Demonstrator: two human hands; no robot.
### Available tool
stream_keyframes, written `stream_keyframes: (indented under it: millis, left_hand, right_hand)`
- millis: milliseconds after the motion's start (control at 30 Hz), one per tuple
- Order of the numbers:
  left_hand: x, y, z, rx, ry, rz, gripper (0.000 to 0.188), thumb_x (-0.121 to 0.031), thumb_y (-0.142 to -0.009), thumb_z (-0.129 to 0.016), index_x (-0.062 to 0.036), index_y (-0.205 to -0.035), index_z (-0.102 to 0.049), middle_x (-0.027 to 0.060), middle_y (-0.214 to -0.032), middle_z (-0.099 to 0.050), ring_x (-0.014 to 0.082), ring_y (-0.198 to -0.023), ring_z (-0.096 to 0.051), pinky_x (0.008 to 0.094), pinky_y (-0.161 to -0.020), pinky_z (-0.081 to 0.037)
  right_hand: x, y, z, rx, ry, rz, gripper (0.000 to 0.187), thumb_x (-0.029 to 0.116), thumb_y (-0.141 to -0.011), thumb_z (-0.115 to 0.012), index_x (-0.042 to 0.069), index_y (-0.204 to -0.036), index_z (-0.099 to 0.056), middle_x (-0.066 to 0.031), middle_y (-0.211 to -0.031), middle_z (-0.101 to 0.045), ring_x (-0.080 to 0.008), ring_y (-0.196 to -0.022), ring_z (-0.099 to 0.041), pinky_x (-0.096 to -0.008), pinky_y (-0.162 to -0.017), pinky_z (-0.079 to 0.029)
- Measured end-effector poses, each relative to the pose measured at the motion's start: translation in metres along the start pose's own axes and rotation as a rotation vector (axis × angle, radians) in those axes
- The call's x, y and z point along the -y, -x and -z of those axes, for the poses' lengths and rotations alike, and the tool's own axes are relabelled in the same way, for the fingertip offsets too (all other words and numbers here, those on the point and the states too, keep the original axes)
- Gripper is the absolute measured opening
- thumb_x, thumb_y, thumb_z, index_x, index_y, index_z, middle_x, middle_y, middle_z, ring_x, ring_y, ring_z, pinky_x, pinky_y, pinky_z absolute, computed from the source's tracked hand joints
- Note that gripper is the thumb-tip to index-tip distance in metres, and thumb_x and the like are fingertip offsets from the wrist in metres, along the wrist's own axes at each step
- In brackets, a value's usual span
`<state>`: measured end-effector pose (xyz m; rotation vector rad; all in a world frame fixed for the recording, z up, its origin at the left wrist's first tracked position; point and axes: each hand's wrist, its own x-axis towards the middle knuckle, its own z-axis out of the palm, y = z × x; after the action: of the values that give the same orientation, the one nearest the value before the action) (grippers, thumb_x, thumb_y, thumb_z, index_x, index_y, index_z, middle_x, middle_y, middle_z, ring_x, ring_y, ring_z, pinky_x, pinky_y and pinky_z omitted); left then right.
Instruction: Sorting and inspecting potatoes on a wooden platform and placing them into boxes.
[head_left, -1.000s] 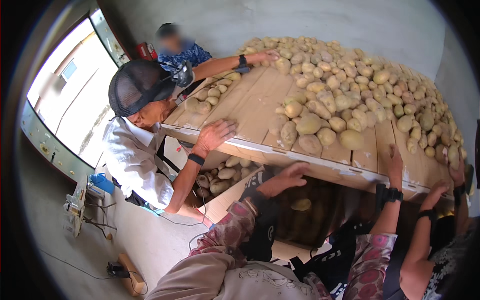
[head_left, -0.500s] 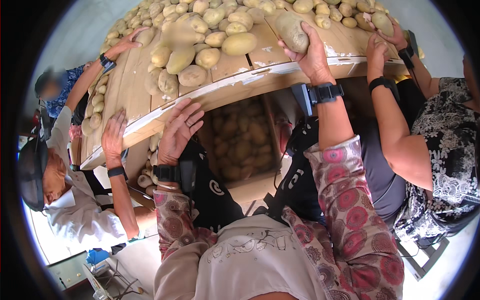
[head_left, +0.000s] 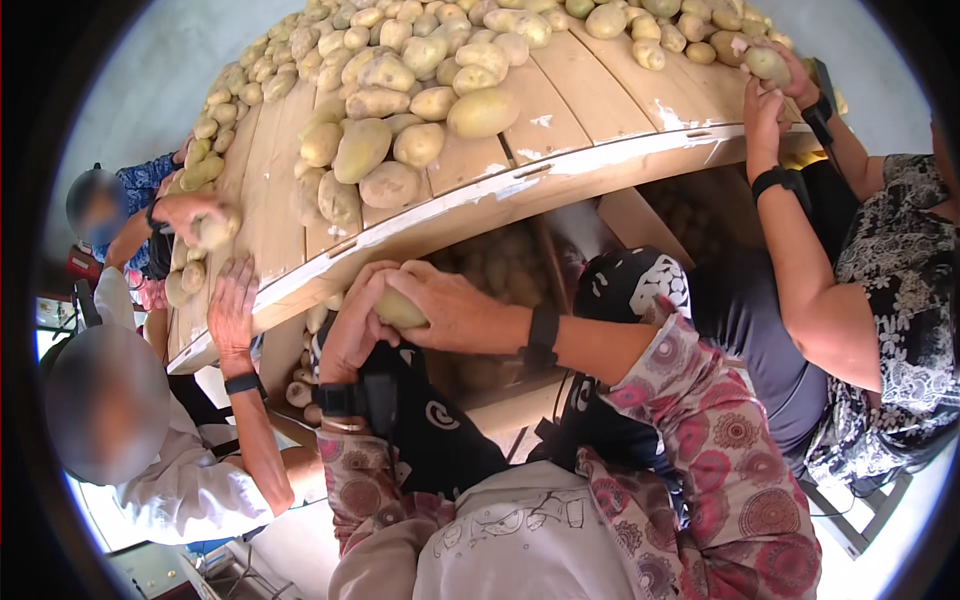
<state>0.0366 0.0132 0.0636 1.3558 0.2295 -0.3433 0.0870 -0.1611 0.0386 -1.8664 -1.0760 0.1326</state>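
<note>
Currently, left hand (head_left: 350,322) and right hand (head_left: 462,312) are wrapped around one potato (head_left: 402,308) by the near edge of the table (head_left: 580,92); even pressure from both sides should secure it.

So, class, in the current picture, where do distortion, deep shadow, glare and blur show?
Head view: the table's front edge bows through the fisheye; head view: potatoes beneath it sit in shadow; head view: the floor at lower right is washed out; head view: a co-worker's hand at left is blurred, while the held potato looks clearer.
</note>
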Motion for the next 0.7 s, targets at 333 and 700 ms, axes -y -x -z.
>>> stream_keyframes:
  millis: [333, 700]
  left_hand:
    - [0.0, 0.021, 0.036, -0.011, -0.155, 0.117, 0.038, -0.04, -0.094, -0.048, -0.0057, -0.11, -0.052, 0.0039, -0.079, -0.06, 0.009, -0.053, -0.054, 0.0195, -0.046, -0.043]
    - [0.001, 0.02, 0.046, -0.15, 0.215, -0.129, 0.026, -0.024, -0.095, -0.05, -0.0051, -0.113, -0.051, 0.0021, -0.075, -0.056, 0.0072, -0.061, -0.05, 0.0213, -0.056, -0.044]
  right_hand:
    - [0.022, 0.047, -0.033, 0.339, -1.365, -0.905, 0.059, 0.022, -0.079, -0.065, 0.014, -0.127, -0.032, -0.0047, -0.093, -0.051, -0.0126, -0.071, -0.054, -0.025, -0.056, -0.047]
    - [-0.002, 0.04, -0.05, 0.098, -1.278, -1.25, 0.053, 0.019, -0.086, -0.059, 0.014, -0.13, -0.03, -0.009, -0.113, -0.047, -0.018, -0.094, -0.054, -0.0295, -0.072, -0.051]
